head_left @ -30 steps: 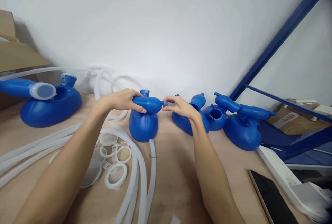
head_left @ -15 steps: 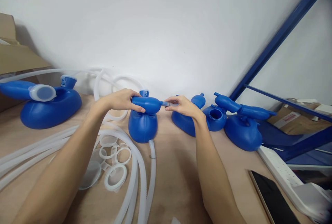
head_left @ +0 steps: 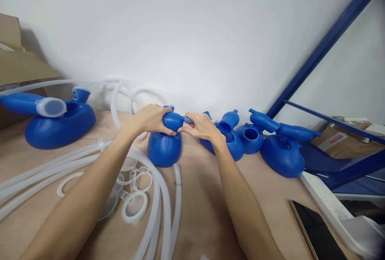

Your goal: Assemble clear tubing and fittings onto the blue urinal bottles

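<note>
My left hand [head_left: 153,118] is wrapped round a bulb-shaped blue plastic piece [head_left: 173,121] with a narrow nozzle. At its right end, my right hand [head_left: 200,125] pinches a translucent tube end [head_left: 188,119] that sits over the nozzle. Most of that tube is hidden by the fingers. Right below my left hand stands a rounded blue bottle [head_left: 164,151], its capped neck partly behind the bulb piece. A white hose [head_left: 177,179] lies on the table with its end close to the bottle's base.
To the left stand another blue bottle [head_left: 60,127] and a cardboard box [head_left: 24,65]. Translucent ring caps [head_left: 134,207] and coiled white hoses [head_left: 69,156] cover the left front. More blue bottles [head_left: 282,157], a phone [head_left: 317,230] and a power strip [head_left: 325,202] are on the right.
My right hand has shifted left, closer to my left hand, and the tube sits further over the nozzle. My left hand has moved slightly right along with the bulb piece.
</note>
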### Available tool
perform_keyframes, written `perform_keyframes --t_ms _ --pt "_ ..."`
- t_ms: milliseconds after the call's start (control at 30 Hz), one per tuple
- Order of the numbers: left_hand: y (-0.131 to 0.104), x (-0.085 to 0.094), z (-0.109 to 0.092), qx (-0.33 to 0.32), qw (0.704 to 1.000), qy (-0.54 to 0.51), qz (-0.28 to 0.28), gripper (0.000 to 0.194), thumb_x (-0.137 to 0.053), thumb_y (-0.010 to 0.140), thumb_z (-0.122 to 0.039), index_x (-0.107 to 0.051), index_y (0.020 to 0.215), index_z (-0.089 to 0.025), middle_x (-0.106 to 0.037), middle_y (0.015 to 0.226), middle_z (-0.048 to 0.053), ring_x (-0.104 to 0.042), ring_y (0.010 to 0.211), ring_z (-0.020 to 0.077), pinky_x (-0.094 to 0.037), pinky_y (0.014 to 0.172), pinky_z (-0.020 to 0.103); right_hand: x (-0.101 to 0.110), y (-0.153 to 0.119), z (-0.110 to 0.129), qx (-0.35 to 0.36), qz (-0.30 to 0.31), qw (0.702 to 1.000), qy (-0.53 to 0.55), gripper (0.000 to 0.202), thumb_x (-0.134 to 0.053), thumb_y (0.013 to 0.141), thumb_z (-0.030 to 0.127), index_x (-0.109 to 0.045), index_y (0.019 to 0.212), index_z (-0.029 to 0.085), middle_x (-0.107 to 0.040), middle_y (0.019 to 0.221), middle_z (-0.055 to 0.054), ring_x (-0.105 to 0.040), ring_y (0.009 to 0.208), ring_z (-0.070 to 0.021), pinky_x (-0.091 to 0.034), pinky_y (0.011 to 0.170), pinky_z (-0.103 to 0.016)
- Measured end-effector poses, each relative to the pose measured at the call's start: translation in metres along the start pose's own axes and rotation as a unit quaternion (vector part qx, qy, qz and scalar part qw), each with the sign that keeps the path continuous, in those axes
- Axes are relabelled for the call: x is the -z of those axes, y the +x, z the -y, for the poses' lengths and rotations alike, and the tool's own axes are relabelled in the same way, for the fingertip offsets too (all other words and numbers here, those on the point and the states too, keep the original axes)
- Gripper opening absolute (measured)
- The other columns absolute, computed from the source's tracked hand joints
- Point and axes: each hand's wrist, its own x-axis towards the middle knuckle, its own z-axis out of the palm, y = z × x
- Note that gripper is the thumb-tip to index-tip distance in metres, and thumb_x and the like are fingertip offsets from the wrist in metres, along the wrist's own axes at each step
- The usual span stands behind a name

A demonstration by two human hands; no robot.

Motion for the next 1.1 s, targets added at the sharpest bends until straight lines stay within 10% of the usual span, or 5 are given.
perform_keyframes --t_ms 733,967,1100 --pt "0.002 -0.013 0.009 0.04 0.994 -0.076 -0.07 0.078 -0.062 0.071 -0.091 -0.073 0.102 -0.02 -0.076 0.084 0.01 -0.073 0.082 0.0365 -0.046 0.068 0.036 -0.018 0.0 -0.01 -0.169 -0.235 0.957 0.021 0.064 -0.078 0.075 0.073 -0.042 0.058 0.023 -0.04 0.053 0.008 -0.034 0.054 -0.0103 -0.027 0.057 -0.027" --pt "0.001 -0.001 -0.004 0.044 0.998 -0.049 -0.008 0.093 -0.059 0.07 -0.095 -0.069 0.124 -0.019 -0.077 0.101 0.016 -0.073 0.095 0.0432 -0.052 0.079 0.043 0.008 0.003 -0.006 -0.119 0.059 0.99 0.056 0.043 -0.076 0.082 0.064 -0.074 0.094 0.023 -0.071 0.083 0.0 -0.063 0.076 -0.0179 -0.042 0.069 -0.028" --pt "0.003 -0.003 -0.015 0.02 0.989 -0.148 -0.011 0.099 -0.072 0.069 -0.083 -0.057 0.141 -0.016 -0.073 0.123 0.018 -0.069 0.113 0.0415 -0.054 0.094 0.045 -0.002 0.001 -0.005 -0.138 0.118 0.978 0.102 0.056 -0.085 0.074 0.062 -0.075 0.115 0.026 -0.077 0.113 -0.005 -0.072 0.099 -0.0262 -0.054 0.083 -0.034"
